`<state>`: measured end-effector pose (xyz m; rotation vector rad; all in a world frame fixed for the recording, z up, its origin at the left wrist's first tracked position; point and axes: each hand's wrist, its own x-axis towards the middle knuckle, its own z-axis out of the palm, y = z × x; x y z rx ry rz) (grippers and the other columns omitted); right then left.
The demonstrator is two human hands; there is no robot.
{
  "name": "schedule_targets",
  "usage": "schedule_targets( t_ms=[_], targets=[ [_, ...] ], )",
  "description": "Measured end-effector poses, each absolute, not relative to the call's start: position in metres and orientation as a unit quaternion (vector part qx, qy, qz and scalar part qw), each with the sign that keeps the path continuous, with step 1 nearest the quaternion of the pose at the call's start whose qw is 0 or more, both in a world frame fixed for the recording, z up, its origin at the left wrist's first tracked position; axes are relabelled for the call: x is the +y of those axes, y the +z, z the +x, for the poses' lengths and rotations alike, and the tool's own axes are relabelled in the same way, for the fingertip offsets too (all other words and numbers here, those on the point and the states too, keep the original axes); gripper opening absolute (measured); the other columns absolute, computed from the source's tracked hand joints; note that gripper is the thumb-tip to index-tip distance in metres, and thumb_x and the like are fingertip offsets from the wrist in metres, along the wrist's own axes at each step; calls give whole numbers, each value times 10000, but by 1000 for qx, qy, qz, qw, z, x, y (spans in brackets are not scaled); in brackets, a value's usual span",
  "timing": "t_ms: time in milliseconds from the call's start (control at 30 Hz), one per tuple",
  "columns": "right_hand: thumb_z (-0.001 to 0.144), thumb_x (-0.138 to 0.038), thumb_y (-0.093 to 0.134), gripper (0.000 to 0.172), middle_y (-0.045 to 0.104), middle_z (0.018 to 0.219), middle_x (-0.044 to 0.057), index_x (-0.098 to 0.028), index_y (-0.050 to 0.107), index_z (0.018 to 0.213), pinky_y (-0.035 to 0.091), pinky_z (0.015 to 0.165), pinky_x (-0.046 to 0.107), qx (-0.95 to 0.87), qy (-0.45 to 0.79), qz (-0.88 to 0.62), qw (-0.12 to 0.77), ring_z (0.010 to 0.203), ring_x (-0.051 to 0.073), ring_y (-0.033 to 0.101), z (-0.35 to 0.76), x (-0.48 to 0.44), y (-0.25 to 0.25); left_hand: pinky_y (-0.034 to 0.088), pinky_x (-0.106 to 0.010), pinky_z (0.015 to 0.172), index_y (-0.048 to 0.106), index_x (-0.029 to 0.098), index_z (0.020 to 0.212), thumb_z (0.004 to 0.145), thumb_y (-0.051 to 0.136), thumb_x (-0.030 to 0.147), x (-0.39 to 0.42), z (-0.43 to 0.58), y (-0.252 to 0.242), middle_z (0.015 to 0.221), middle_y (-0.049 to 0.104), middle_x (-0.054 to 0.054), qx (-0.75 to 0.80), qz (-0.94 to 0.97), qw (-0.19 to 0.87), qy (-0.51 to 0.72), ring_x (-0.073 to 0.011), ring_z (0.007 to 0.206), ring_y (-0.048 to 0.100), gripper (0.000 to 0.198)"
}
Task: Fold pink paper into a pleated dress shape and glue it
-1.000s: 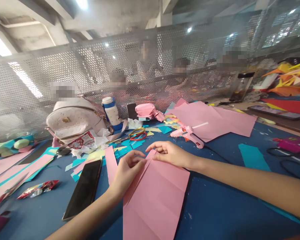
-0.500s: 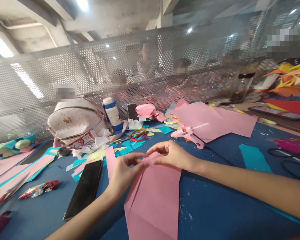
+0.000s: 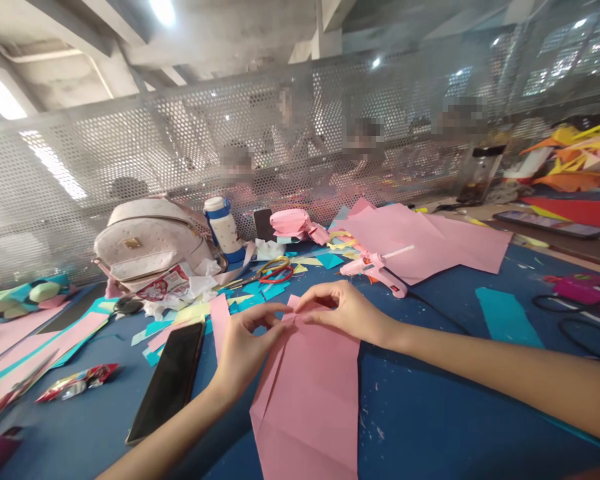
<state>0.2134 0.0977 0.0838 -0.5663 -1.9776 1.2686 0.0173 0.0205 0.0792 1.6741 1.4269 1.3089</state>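
Observation:
A pink sheet of paper [image 3: 310,393] lies on the blue table [image 3: 430,413] in front of me, its two long sides folded in toward the middle. My left hand [image 3: 245,343] pinches the far left corner of the sheet with thumb and fingers. My right hand [image 3: 347,310] presses and pinches the far right corner beside it. Both hands meet at the paper's far tip.
A black phone [image 3: 167,380] lies left of the paper. Farther back are a pink glue gun [image 3: 375,270], scissors [image 3: 267,270], a white backpack [image 3: 147,243], a bottle [image 3: 224,227], loose pink sheets [image 3: 420,240] and coloured scraps. A perforated screen [image 3: 80,160] with people behind it bounds the table.
The right side of the sheet has been folded inward, so the paper is narrower. Both hands have closed in on the far tip.

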Motion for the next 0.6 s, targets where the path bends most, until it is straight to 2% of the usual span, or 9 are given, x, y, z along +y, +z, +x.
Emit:
schedule_targets(
  t_ms=[100,233,367,467,533,600],
  targets=[
    [839,-274,702,154,690,924,10,-243,754,980,491,783,248,-807,411,-211,367,859,142,644,215,92,87,419,-204,605,647,213,887,786,729,286,21,21,79,617,582,66,506,617,317,513,-95,600,533,149],
    [832,-251,718,255,653,1049,13,-278,728,1086,470,857,255,-846,333,-200,365,957,147,624,215,86,88,427,-184,584,503,203,787,793,714,241,18,26,82,607,577,78,486,600,348,532,-81,576,546,215],
    [840,-333,710,214,691,1008,9,-268,745,1041,477,837,265,-855,301,-221,360,944,158,634,215,85,88,472,-193,639,534,191,814,798,710,242,13,31,86,682,616,49,483,599,356,530,-91,643,596,183],
    [858,-362,686,179,694,1122,4,-290,755,1006,467,884,286,-859,279,-226,365,1021,176,622,215,86,88,489,-200,680,564,188,823,793,715,237,9,32,88,736,629,34,484,605,338,534,-100,697,619,161],
    [873,-353,669,162,671,1206,-10,-304,755,1002,451,921,297,-866,259,-218,367,1075,181,602,216,86,87,487,-198,664,565,187,808,791,718,244,7,32,89,718,633,32,489,601,333,537,-100,680,618,164],
    [890,-335,651,165,697,1161,-15,-297,752,1016,450,917,289,-873,250,-204,365,1055,170,608,216,86,86,477,-196,624,555,188,796,783,729,256,7,32,89,677,636,32,498,590,339,537,-103,642,611,188]
  ],
)
